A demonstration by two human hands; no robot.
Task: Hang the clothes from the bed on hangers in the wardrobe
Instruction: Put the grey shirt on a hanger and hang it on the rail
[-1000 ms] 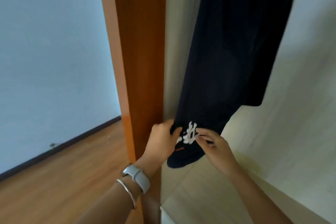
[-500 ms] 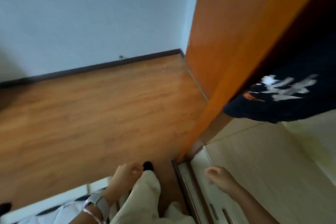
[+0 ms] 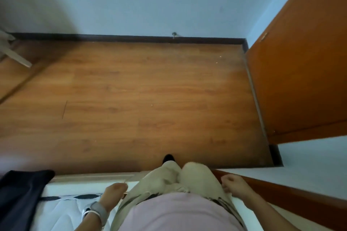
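I look straight down at the wooden floor point(image 3: 142, 95) and my own beige trousers. A dark navy garment point(image 3: 20, 195) lies on the white bed sheet point(image 3: 62, 212) at the lower left. The orange wardrobe door point(image 3: 300, 73) stands at the right; the wardrobe's inside and its hangers are out of sight. My left hand point(image 3: 115, 192), with a watch and a bangle on the wrist, hangs loosely curled beside my left thigh and holds nothing. Beside my right thigh, my right hand point(image 3: 232, 184) also hangs loosely curled and holds nothing.
A pale blue wall with a dark skirting board point(image 3: 131, 38) closes the far side of the floor. A white furniture leg point(image 3: 16, 57) reaches in at the far left. A brown wooden edge point(image 3: 281, 191) runs along the lower right.
Both hands have let go of the hanging dark garment's hem and dropped to my sides. My view has swung left and down, from the wardrobe to the floor and the bed's edge.
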